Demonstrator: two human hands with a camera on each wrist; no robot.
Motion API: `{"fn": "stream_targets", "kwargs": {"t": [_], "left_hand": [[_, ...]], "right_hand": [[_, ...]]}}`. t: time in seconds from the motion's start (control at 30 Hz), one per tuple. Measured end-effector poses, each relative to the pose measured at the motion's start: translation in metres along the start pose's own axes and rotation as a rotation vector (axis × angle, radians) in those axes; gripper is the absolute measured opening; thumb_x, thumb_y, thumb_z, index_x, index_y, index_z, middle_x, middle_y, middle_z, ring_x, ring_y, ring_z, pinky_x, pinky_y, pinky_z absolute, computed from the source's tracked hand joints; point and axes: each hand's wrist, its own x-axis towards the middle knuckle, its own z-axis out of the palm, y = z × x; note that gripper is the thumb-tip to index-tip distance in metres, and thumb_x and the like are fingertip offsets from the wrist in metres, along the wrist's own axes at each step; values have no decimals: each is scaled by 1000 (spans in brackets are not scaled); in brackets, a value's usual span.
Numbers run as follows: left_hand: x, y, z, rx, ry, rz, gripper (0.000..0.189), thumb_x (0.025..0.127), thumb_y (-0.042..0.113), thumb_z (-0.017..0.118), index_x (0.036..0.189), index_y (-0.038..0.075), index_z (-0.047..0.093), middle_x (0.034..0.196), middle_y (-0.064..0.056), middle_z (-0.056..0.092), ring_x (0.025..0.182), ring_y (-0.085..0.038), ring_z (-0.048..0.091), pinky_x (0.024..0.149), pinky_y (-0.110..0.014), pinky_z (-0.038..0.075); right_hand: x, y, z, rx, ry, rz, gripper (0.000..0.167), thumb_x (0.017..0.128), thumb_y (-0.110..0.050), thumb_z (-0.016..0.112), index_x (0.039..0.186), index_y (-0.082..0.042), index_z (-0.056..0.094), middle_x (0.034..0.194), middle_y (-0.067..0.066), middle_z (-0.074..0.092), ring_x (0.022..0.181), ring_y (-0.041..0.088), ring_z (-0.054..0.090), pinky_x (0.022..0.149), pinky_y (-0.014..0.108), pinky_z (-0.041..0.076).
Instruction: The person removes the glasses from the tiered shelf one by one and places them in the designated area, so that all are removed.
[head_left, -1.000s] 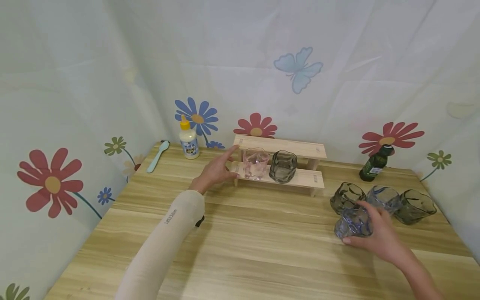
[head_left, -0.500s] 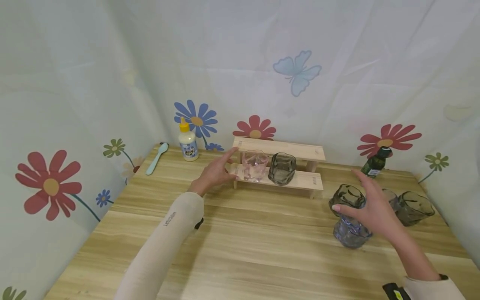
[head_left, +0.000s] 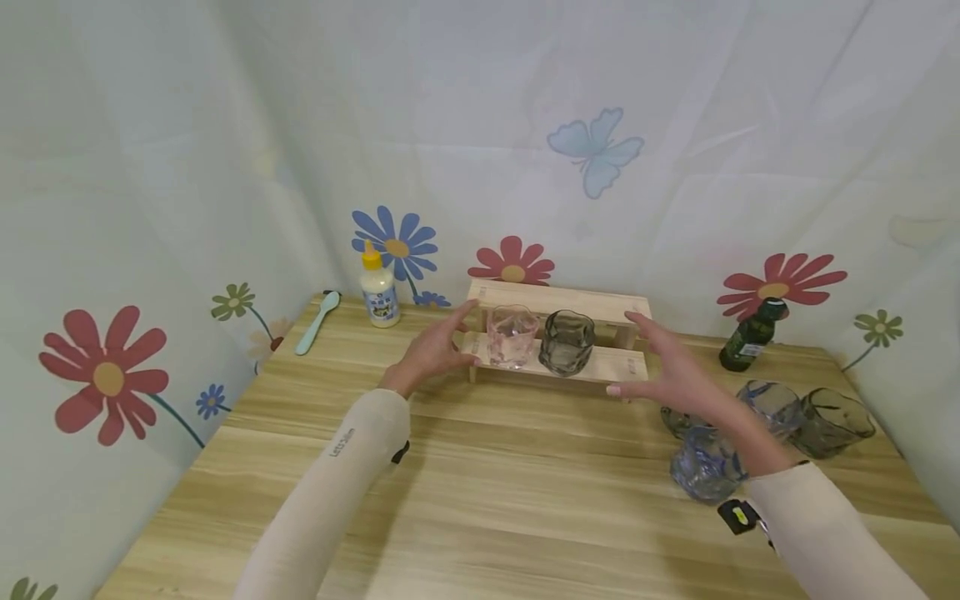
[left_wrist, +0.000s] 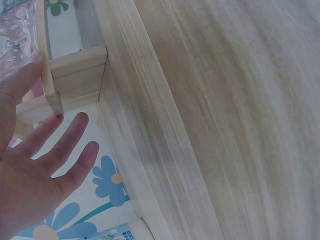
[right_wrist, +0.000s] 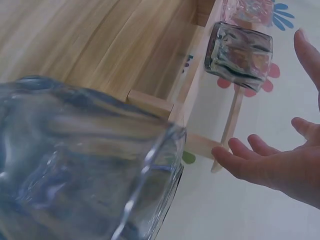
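Observation:
A two-step wooden rack (head_left: 558, 298) stands at the back middle. On its lower step are a pink glass (head_left: 512, 337) and a grey glass (head_left: 567, 343), side by side. My left hand (head_left: 433, 346) is at the rack's left end; in the left wrist view its thumb and index fingertip touch the lower board, the other fingers spread. At the right end, my right hand (head_left: 678, 371) holds nothing, its fingers apart and fingertips close to the boards. Below its wrist sits a blue glass (head_left: 705, 467), large in the right wrist view.
Right of the right hand stand another blue glass (head_left: 768, 408) and a dark grey glass (head_left: 832, 423); a further grey glass (head_left: 677, 421) is partly hidden by the hand. Behind them is a green bottle (head_left: 747, 337). At back left are a yellow-capped bottle (head_left: 380, 296) and a mint spoon (head_left: 318, 322).
My right hand has let go of the front blue glass, leaving it on the table, and has moved left and away to the rack's right end. The left hand has stayed put.

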Motion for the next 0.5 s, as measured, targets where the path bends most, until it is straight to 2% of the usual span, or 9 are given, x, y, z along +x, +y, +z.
{"fn": "stream_targets", "kwargs": {"t": [0.2,0.33,0.5], "left_hand": [[0,0,-1,1,-2,-1,102,81,29,84,159,37,18,142,-12,59,98,-29,69,89,-48,55],[0,0,0,9,-8,-5,102,81,29,84,159,37,18,141,-12,59,97,-28,69,88,-47,55],[1,0,0,8,-6,-9,102,81,29,84,159,37,18,142,-12,59,96,-28,69,88,-47,55]], "right_hand": [[21,-3,12,44,-10,-4,99,82,-28,83,157,-6,22,159,28,27,136,56,39,99,70,43],[32,-2,24,110,5,-5,91,84,-22,82,156,-7,27,155,29,33,137,53,40,99,70,43],[43,-5,38,146,45,-19,88,85,-22,82,155,-7,30,150,31,40,131,55,47,98,66,46]]}}
